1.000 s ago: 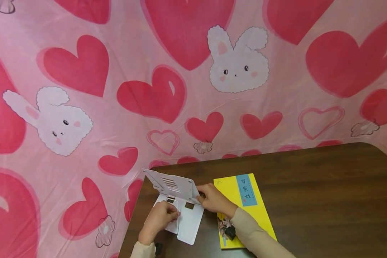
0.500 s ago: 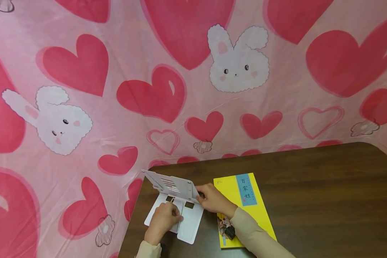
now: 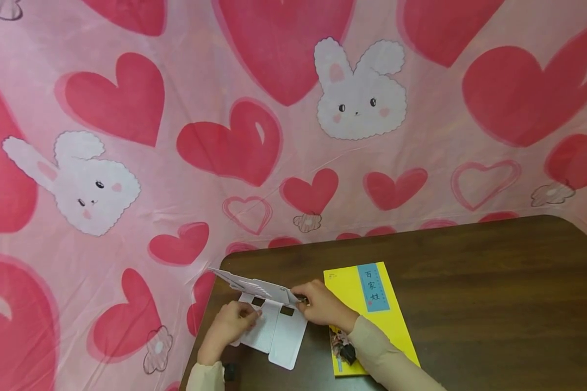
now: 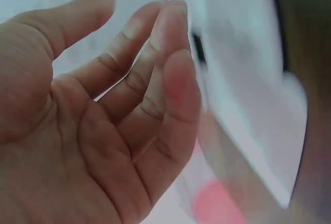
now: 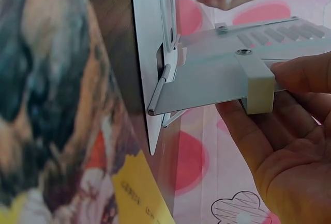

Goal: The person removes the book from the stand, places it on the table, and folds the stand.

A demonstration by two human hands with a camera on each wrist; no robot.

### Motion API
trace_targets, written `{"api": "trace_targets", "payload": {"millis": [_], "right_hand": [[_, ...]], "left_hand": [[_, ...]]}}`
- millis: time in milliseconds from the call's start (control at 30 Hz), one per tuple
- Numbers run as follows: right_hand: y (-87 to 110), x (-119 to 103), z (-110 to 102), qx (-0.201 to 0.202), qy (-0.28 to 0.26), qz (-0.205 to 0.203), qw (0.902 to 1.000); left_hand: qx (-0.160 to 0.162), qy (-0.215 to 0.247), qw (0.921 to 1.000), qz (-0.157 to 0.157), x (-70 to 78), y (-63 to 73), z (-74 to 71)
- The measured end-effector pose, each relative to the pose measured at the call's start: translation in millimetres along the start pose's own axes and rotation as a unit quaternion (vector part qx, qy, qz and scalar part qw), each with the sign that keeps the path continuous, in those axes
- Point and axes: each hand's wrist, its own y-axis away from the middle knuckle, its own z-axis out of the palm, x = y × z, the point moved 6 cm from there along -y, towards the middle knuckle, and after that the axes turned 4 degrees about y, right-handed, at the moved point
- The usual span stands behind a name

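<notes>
A white book stand has its slotted back panel (image 3: pixel 261 288) raised at a steep angle from the hinge, above two flat base plates (image 3: pixel 288 336) on the table. My right hand (image 3: pixel 323 304) grips the panel's right edge. In the right wrist view, thumb and fingers of that hand hold the panel (image 5: pixel 207 74) beside a pale clip-like block (image 5: pixel 260 92). My left hand (image 3: pixel 232 326) is over the left base plate, close below the panel. Seen in the left wrist view, its fingers (image 4: pixel 178 84) are loosely bent, thumb apart, with nothing between them.
A yellow book (image 3: pixel 391 331) with a blue title strip lies right of the stand, partly under my right forearm. The brown wooden table (image 3: pixel 494 293) extends to the right. A pink cloth (image 3: pixel 191 179) with hearts and rabbits hangs behind and to the left.
The back panel has tipped lower toward the base, its slots now more foreshortened. My left hand has moved left off the middle of the base plates. My right hand keeps its grip.
</notes>
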Motion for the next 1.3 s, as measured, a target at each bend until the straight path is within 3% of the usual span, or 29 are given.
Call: {"api": "trace_targets", "payload": {"millis": [100,200,300,433,500,633,733,867,1033,1300], "right_hand": [[1.3,-2.9,-1.2,0.004,0.005,-0.01,0.9999],[2.6,-5.4,-1.3,0.007,0.011,-0.027,0.9995],[3.0,-7.6,0.5,0.009,0.024,-0.049,0.9985],[3.1,-8.8,4.9,0.0,0.032,-0.059,0.9977],[3.4,-8.7,7.4,-0.011,0.034,-0.058,0.9977],[4.4,-8.3,11.6,-0.032,0.057,-0.067,0.9956],[5.4,-8.0,13.6,-0.045,0.067,-0.076,0.9939],[6.4,-8.2,17.2,-0.06,0.083,-0.082,0.9914],[7.7,-9.8,21.3,-0.071,0.105,-0.091,0.9877],[9.2,-14.2,25.9,-0.09,0.142,-0.095,0.9812]], "left_hand": [[0.036,0.054,0.9974,-0.033,-16.2,0.9,-25.1],[0.085,0.108,0.9886,-0.061,-33.4,3.9,-46.9],[0.118,0.191,0.9709,-0.082,-48.8,7.9,-62.1],[0.118,0.308,0.9399,-0.088,-60.1,10.7,-71.5],[0.115,0.33,0.9329,-0.087,-61.5,12.0,-73.6],[0.093,0.325,0.9378,-0.079,-61.6,14.0,-75.9],[0.038,0.308,0.9478,-0.072,-62.8,17.3,-76.1],[-0.038,0.294,0.9526,-0.069,-67.1,24.2,-75.8],[-0.067,0.27,0.957,-0.081,-71.8,27.3,-70.9],[-0.128,0.226,0.9637,-0.061,-75.7,32.5,-62.8]]}}
